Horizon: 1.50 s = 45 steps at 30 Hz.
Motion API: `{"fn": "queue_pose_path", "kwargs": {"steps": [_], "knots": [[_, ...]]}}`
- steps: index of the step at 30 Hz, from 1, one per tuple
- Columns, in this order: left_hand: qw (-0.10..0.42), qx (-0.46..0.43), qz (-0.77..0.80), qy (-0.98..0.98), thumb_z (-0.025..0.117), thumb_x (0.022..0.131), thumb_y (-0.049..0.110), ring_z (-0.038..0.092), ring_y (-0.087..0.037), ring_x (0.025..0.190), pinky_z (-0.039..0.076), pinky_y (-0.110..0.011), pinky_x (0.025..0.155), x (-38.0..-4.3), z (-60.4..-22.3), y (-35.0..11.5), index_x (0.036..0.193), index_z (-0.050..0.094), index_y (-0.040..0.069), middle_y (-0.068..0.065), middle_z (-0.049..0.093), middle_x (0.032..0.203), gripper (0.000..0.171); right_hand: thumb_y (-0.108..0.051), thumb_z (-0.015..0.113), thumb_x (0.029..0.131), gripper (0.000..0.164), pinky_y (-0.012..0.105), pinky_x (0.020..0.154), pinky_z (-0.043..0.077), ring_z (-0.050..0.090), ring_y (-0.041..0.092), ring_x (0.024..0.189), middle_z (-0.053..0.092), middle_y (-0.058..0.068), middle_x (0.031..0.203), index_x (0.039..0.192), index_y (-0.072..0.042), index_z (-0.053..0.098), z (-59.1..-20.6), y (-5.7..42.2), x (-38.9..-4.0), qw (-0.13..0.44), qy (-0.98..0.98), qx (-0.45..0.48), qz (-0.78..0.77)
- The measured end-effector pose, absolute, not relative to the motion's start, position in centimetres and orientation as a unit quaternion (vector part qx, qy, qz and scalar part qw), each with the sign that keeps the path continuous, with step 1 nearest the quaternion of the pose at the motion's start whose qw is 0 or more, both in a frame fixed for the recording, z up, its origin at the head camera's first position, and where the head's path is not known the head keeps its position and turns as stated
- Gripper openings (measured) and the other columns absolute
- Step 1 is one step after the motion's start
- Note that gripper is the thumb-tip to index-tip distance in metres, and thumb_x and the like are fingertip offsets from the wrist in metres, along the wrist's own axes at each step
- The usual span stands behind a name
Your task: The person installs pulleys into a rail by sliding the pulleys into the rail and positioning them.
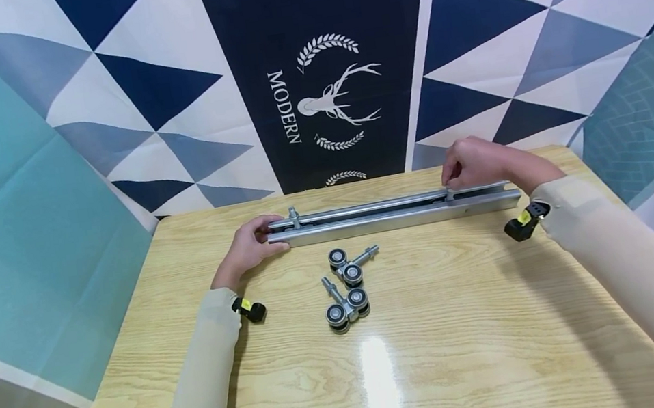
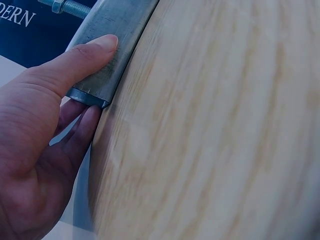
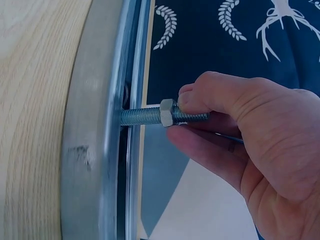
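A slotted metal track (image 1: 394, 221) lies lengthwise near the back of the table, slot upward. My left hand (image 1: 250, 245) grips its left end; in the left wrist view the thumb (image 2: 100, 47) lies on the side wall and the other fingers are behind and below the end. A threaded bolt with a nut (image 1: 294, 216) stands up from the slot near that hand. Toward the right end, my right hand (image 1: 473, 162) pinches a second threaded bolt (image 3: 142, 116) above its hex nut (image 3: 166, 113). This bolt rises from the slot; whatever it joins inside is mostly hidden.
Two roller carriages, one upper (image 1: 349, 268) and one lower (image 1: 347, 309), each with wheels and a bolt, lie on the wooden table (image 1: 473, 322) in front of the track. A patterned cloth (image 1: 164, 101) hangs right behind the table's back edge.
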<state>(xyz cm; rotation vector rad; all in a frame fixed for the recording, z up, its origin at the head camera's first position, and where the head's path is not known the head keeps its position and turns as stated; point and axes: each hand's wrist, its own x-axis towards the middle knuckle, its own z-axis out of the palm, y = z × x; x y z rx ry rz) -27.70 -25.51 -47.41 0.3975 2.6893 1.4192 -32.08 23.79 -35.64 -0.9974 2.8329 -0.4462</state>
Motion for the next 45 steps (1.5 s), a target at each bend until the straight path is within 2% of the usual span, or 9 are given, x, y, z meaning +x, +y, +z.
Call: {"fn": "queue_pose_path", "kwargs": {"steps": [22, 30, 45], "knots": [[0.035, 0.128, 0.463, 0.877, 0.088, 0.076, 0.027, 0.057, -0.027, 0.095, 0.048, -0.04, 0.084, -27.5, -47.4, -25.6, 0.13, 0.064, 0.02, -0.012, 0.065, 0.118, 0.059, -0.005, 0.074, 0.081, 0.01, 0.032, 0.067, 0.055, 0.061, 0.015, 0.069, 0.076, 0.002, 0.08, 0.081, -0.012, 0.081, -36.4, 19.4, -32.4, 0.071, 0.925, -0.33, -0.176], [0.034, 0.123, 0.457, 0.88, 0.088, 0.076, 0.03, 0.056, -0.027, 0.094, 0.048, -0.041, 0.083, -27.4, -47.4, -25.6, 0.13, 0.064, 0.023, -0.011, 0.064, 0.116, 0.06, -0.006, 0.076, 0.081, 0.009, 0.032, 0.067, 0.055, 0.061, 0.016, 0.071, 0.071, 0.002, 0.082, 0.082, -0.014, 0.081, -36.4, 17.9, -32.4, 0.07, 0.92, -0.336, -0.187], [0.04, 0.12, 0.465, 0.876, 0.088, 0.076, 0.027, 0.056, -0.029, 0.098, 0.047, -0.042, 0.087, -27.5, -47.3, -25.4, 0.13, 0.064, 0.022, -0.013, 0.064, 0.12, 0.06, -0.003, 0.074, 0.08, 0.008, 0.033, 0.066, 0.054, 0.062, 0.014, 0.072, 0.068, 0.005, 0.08, 0.084, -0.005, 0.081, -36.9, 14.9, -32.5, 0.041, 0.897, -0.384, -0.216]]}}
